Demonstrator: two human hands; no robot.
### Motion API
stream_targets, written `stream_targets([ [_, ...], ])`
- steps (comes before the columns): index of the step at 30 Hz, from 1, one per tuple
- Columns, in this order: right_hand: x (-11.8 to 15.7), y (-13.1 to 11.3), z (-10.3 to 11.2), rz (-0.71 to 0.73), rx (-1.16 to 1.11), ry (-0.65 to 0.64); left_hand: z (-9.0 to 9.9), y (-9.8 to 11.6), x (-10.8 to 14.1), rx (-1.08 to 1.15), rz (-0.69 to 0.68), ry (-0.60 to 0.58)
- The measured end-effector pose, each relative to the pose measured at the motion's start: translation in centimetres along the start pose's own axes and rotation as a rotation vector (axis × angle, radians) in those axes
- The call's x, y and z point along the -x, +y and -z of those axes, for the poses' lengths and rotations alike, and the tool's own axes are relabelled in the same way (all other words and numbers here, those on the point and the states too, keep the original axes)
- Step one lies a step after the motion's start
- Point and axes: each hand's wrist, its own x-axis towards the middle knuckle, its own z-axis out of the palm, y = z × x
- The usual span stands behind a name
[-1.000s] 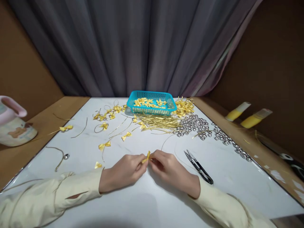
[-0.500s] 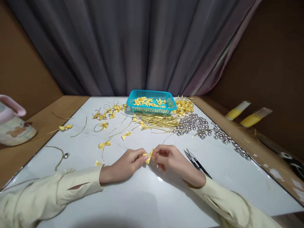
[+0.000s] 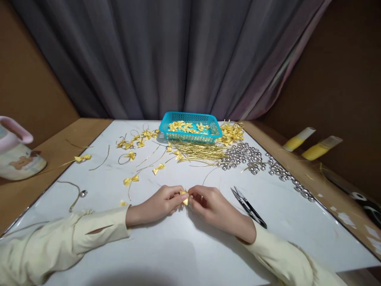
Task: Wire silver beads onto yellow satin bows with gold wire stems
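A small yellow ribbon bow (image 3: 185,198) is pinched between the thumb and fingers of my left hand (image 3: 162,202). My right hand (image 3: 212,206) meets it from the other side, thumb and forefinger closed at the bow's right edge; the exact spot they grip is partly hidden. A thin cord (image 3: 208,173) curves up from behind my right hand. Black thread snips (image 3: 248,207) lie just right of that hand. Loose yellow bows (image 3: 131,180) lie beyond my left hand, one with a cord tail.
A blue basket (image 3: 190,138) holding yellow bows stands at the back. Before it lie gold cords (image 3: 202,152); silver bells or beads (image 3: 242,155) spread to the right. A mug (image 3: 20,159) stands far left, two yellow-filled tubes (image 3: 321,148) far right.
The bow has turned between my fingers and now shows a folded side. My right hand has shifted slightly, its fingers less curled over the bow.
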Motion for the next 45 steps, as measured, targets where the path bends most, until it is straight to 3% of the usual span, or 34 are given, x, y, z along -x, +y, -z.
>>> stream_targets([
  [5, -0.2, 0.4, -0.2, 0.102, 0.018, 0.052, -0.1, -0.3, -0.2, 0.048, 0.004, -0.023],
  [17, -0.2, 0.8, -0.5, 0.112, 0.036, 0.083, -0.1, -0.1, -0.3, 0.214, 0.063, -0.070],
  [21, -0.3, 0.6, -0.3, 0.039, 0.013, 0.102, 0.0, 0.0, -0.5, 0.267, 0.096, -0.049],
  [30, -0.4, -0.3, 0.7, -0.276, -0.253, 0.088, -0.1, -0.5, -0.5, 0.307, 0.079, 0.001],
  [45, -0.6, 0.3, 0.0, -0.127, -0.152, 0.024, 0.0, -0.7, -0.5, 0.243, 0.040, -0.089],
])
